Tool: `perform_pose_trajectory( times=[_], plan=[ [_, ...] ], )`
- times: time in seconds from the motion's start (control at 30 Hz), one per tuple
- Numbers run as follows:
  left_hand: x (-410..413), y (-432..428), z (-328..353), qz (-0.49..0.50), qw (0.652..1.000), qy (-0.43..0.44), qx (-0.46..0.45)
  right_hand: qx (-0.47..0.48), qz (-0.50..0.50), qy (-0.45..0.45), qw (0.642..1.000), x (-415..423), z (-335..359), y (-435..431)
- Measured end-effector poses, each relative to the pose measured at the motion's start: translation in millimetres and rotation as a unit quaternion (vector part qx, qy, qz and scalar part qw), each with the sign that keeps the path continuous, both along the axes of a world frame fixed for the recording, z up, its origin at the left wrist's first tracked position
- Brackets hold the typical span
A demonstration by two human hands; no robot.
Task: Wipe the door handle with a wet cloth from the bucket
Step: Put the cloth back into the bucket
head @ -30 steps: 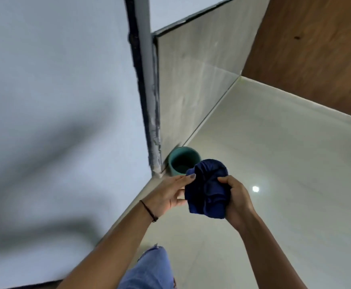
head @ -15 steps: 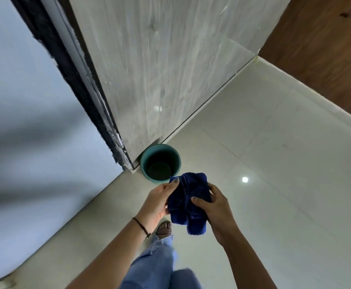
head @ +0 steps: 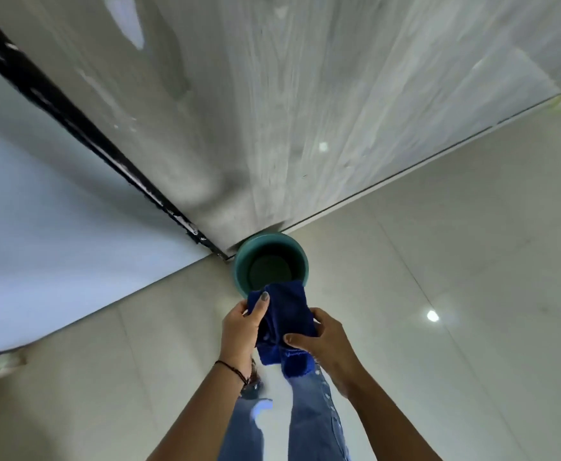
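Note:
A dark blue cloth [head: 287, 322] hangs bunched between both of my hands, just above the near rim of a teal bucket [head: 244, 261]. The bucket stands on the floor against the foot of a pale grey door [head: 272, 111]. My left hand [head: 240, 331] grips the cloth's left side with a finger laid over its top. On the cloth's right lower side my right hand [head: 325, 341] pinches it. The cloth's lower end dangles over my jeans. No door handle is in view.
A black door frame edge [head: 82, 128] runs diagonally between the door and a white wall [head: 39, 227] on the left. Glossy cream floor tiles [head: 438, 327] spread to the right. My legs in blue jeans [head: 312, 420] stand directly below the hands.
The view has tilted down and closer to the bucket. Both hands with the cloth have come nearer to the bucket, and the cloth now overlaps its near rim.

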State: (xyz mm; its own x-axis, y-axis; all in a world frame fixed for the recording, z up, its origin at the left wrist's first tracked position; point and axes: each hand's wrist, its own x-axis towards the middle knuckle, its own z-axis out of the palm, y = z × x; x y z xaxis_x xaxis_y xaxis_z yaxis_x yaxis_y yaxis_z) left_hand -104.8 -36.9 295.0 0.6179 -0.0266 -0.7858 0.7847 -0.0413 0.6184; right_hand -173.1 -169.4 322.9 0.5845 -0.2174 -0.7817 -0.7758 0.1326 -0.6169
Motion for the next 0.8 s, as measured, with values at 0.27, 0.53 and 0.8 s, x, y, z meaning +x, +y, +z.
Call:
perform_pose_trajectory(
  times=[0.27,0.53,0.8],
  plan=[
    [44,-32,-187,0.027,0.998,0.063,0.013,-0.058,0.119,0.041,0.99,79,-176,-32],
    [105,-42,-409,0.039,0.995,0.03,0.085,-0.093,0.098,0.069,0.988,143,-413,-24],
    [137,-48,-542,-0.038,0.985,0.082,0.144,-0.069,0.136,0.159,0.975,179,-559,-19]
  ],
)
